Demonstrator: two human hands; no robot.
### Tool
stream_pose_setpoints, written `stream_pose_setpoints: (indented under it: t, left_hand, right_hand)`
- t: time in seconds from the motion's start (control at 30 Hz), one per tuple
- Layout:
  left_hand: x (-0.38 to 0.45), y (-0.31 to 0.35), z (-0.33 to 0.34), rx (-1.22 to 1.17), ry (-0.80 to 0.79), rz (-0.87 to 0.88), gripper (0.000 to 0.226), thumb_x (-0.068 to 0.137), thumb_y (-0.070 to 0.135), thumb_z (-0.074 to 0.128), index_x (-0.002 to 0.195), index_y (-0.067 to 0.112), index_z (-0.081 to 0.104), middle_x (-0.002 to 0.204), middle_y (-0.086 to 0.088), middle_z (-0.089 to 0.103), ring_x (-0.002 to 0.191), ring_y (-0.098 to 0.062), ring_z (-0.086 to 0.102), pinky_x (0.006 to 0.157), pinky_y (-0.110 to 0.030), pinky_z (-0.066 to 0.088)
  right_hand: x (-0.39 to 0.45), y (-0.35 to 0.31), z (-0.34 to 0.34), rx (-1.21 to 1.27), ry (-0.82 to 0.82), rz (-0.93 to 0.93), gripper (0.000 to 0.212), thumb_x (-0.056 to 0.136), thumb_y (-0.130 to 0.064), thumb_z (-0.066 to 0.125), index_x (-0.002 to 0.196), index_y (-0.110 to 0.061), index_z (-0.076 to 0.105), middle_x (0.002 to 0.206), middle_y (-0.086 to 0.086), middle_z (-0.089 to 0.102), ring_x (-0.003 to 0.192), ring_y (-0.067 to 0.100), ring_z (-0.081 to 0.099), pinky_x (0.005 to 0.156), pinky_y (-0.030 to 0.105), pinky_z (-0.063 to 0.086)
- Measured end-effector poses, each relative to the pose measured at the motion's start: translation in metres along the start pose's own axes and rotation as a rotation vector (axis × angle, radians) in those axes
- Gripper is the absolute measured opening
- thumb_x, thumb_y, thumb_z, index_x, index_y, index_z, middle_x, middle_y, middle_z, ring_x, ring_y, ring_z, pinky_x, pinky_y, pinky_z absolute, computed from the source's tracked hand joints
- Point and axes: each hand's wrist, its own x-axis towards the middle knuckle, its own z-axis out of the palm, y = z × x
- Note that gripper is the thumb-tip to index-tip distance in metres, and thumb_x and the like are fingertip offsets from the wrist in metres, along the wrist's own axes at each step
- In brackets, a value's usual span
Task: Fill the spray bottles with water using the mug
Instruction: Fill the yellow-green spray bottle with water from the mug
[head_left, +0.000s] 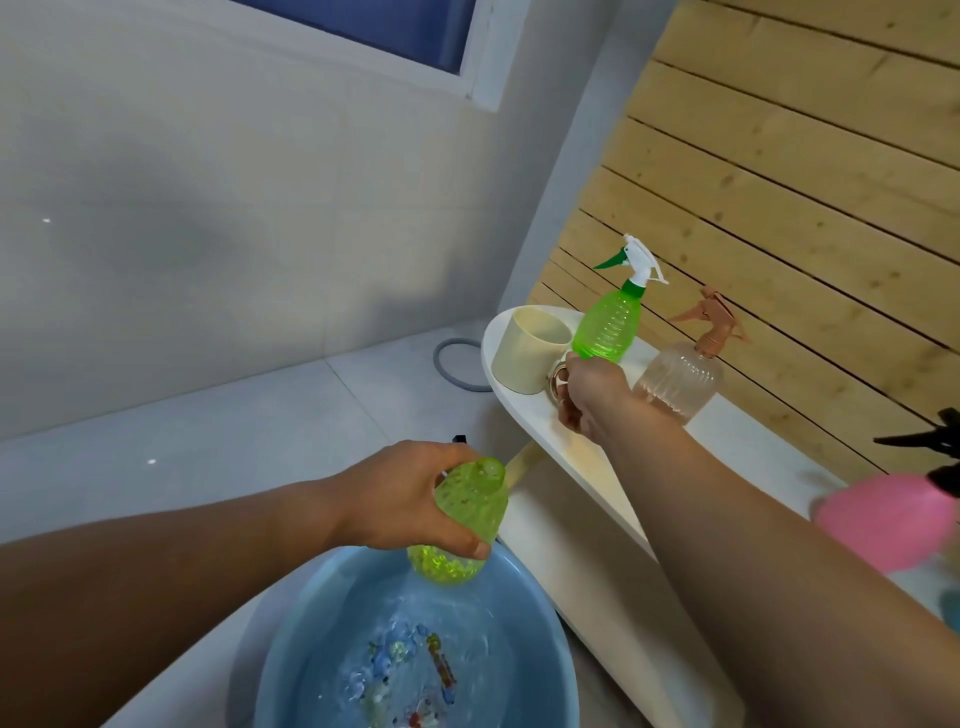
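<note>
My left hand (410, 493) grips a textured green spray bottle (462, 525) that has no sprayer head, tilted over a blue basin (291, 649) of water. On the white table (561, 452) stands a cream mug (527, 351). My right hand (587, 395) reaches to the mug's right side, with its fingers curled around the handle. Just behind that hand stands a second green spray bottle (605, 325) with a white and green sprayer. A peach spray bottle (683, 379) holding some water stands to the right of it.
A pink bottle (883, 519) with a black sprayer sits at the right edge. A wooden slat wall (779, 182) backs the table. A grey hose ring (454, 364) lies on the tiled floor. Coloured bits float in the basin.
</note>
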Motion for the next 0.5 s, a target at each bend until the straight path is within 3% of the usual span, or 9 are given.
stream_pose_setpoints:
  t: [0.1,0.3,0.4,0.5]
  left_hand:
    - [0.001,0.0,-0.001,-0.003,0.0,0.004,0.054,0.069,0.048,0.094,0.115,0.039,0.067,0.107,0.019,0.073,0.101,0.0,0.068,0.094,-0.036,0.058]
    - [0.001,0.0,-0.001,-0.005,-0.008,0.007,0.054,0.068,0.051,0.093,0.114,0.041,0.066,0.107,0.019,0.072,0.101,-0.001,0.068,0.094,-0.038,0.059]
    - [0.001,0.001,0.0,-0.007,-0.011,0.009,0.055,0.069,0.05,0.094,0.115,0.04,0.066,0.108,0.017,0.072,0.102,-0.001,0.068,0.094,-0.037,0.059]
    - [0.001,0.002,0.0,-0.019,-0.01,-0.004,0.054,0.069,0.047,0.095,0.114,0.039,0.067,0.107,0.017,0.072,0.101,0.0,0.068,0.094,-0.036,0.059]
  right_hand:
    - [0.002,0.001,0.0,-0.031,0.014,-0.029,0.023,0.105,-0.031,0.049,0.092,-0.013,0.053,0.084,0.009,0.056,0.057,0.016,0.047,0.044,0.02,0.037]
    - [0.003,0.001,0.0,-0.074,0.009,-0.017,0.034,0.105,-0.038,0.046,0.129,-0.014,0.051,0.117,0.015,0.065,0.059,0.022,0.07,0.033,0.016,0.037]
    - [0.001,0.0,-0.005,-0.132,0.005,-0.06,0.041,0.103,-0.041,0.05,0.129,-0.01,0.051,0.115,0.017,0.066,0.05,0.022,0.071,0.034,0.019,0.042]
    - [-0.008,-0.006,-0.018,-0.2,0.016,-0.171,0.042,0.099,-0.045,0.054,0.12,-0.008,0.052,0.105,0.011,0.065,0.054,0.025,0.073,0.036,0.02,0.042]
